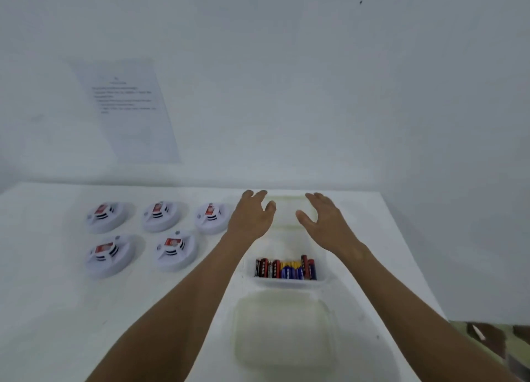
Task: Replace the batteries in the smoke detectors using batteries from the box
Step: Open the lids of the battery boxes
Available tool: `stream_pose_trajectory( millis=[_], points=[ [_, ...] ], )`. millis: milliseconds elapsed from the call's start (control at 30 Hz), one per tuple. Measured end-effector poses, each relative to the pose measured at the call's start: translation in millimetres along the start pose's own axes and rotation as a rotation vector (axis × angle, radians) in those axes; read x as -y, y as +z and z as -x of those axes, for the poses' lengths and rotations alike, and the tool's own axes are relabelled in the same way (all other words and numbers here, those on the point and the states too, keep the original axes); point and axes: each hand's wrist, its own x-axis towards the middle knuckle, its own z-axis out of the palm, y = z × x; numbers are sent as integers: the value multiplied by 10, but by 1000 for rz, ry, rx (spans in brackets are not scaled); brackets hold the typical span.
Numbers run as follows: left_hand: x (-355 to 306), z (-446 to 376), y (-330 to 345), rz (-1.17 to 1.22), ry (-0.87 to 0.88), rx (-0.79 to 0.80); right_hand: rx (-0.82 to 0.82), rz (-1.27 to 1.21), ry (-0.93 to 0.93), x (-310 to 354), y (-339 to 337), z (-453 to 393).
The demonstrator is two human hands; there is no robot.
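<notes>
Fingers point(255, 195) of the left hand point(252, 218) are spreading wide and loosely bent, gripping nothing, while the fingers point(315, 198) of the right hand point(327, 221) are likewise lying apart and relaxed, the thumb pointing inward toward the other hand. Both hands are reaching forward over the far half of a white bench point(57, 310), the palms facing one another with a gap between them, and both bare forearms are running back toward the lower edge of the view. Between and just beyond the hands a pale translucent lid or container point(286, 204) is lying at the far edge of the bench; whether either hand is touching it cannot be told. Nearer the viewer, between the two forearms, a clear plastic box point(286, 282) is standing open, and batteries point(286, 268) in red, black, blue and yellow are lying side by side within it. Nearer still, another translucent container point(284, 333) is resting on the bench just beside the box. On the left part of the bench, five white round smoke detectors point(169, 251) are sitting in two rows, three behind and two in front, each showing a red patch and dark slots on its upper face, all well apart from the box. On the white wall point(315, 95) behind the bench, a printed sheet of paper point(126, 109) is hanging, its text too blurred to read.
</notes>
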Motion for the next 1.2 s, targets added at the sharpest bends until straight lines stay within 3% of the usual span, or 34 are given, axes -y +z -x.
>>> stream_pose_trajectory(
  millis=[200, 367, 567, 867, 1033, 1200],
  points=[
    [260, -241, 149, -9, -99, 108, 90, -3, 121, -216, 133, -288],
    [338, -404, 231, 67, -69, 150, 174, -73, 206, -272, 199, -451],
    [373, -656, 256, 188, -86, 184, 59, -184, 232, -324, 200, -645],
    [439, -688, 322, 571, -129, 188, 50, -363, 156, -472, 245, -732],
    [525, -753, 304, 506, -92, 137, -2, -372, 167, -526, 281, -780],
    [557, -753, 341, 343, -77, 297, -9, -198, 126, -533, 329, -814]
  ],
)
